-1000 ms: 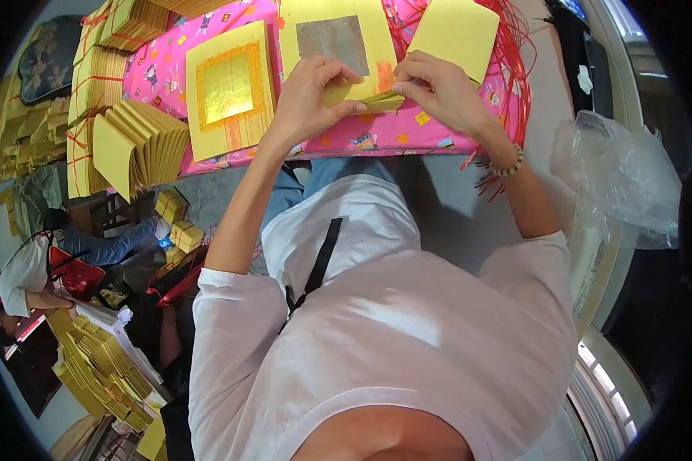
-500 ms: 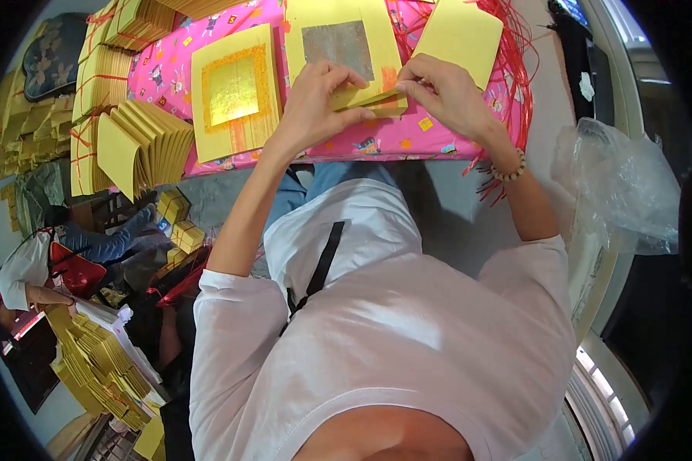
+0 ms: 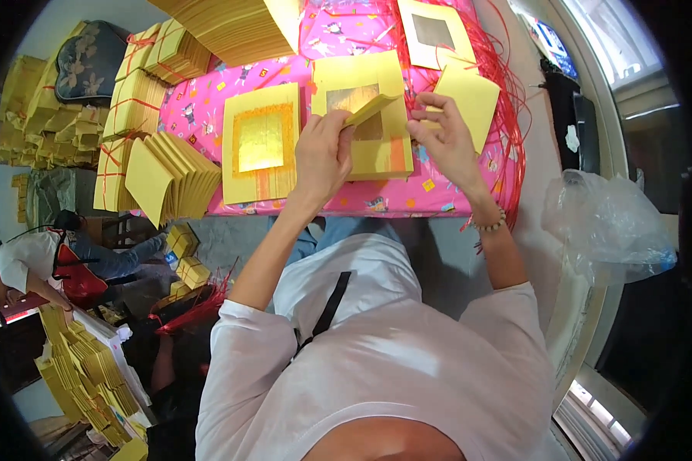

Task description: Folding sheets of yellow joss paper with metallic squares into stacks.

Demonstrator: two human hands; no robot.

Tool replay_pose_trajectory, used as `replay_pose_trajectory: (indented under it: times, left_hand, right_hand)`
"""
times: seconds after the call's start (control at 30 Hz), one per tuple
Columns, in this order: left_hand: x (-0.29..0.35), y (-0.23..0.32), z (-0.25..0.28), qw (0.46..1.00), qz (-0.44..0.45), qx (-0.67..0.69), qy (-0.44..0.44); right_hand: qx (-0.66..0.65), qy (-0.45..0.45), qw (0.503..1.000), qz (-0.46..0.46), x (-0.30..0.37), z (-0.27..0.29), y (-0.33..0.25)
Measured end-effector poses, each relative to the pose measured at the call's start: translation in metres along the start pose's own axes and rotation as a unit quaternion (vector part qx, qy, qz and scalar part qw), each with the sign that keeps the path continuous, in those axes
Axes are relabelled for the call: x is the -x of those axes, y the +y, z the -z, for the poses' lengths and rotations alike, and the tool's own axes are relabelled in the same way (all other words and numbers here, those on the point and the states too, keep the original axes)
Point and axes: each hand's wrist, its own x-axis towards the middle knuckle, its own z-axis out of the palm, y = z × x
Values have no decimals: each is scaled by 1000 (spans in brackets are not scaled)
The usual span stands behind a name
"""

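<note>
Head view: your left hand (image 3: 324, 156), fingers clamped on a folded yellow sheet (image 3: 373, 109), above the silver-patched pile (image 3: 393, 144); your right hand (image 3: 449, 144), fingers apart, just beside. Gold-patched pile (image 3: 261, 144) near on the left, fanned yellow stack (image 3: 171, 173) beyond; red strings (image 3: 507, 115) crowd the right. Bare pink strip between silver-patched pile and front edge of the worktop (image 3: 411, 201).

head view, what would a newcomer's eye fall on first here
Probably the bright pink cloth spread across the upper middle, with the tangle of red strings along its right side. The shiny gold square left of the left hand likely comes next. Then perhaps the folded yellow paper in that hand's fingers, raised above the stack.
</note>
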Motion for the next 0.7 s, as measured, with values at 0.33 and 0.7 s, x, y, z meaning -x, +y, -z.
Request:
replay_pose_trajectory:
  times: [0.33,0.7]
  left_hand:
    - [10,3,21,974,-1,222,53]
    - [-6,-14,-8,952,-49,300,46]
  right_hand:
    - [-108,-81,979,150,-26,-17,14]
    - [-99,-107,989,38,0,-25,-2]
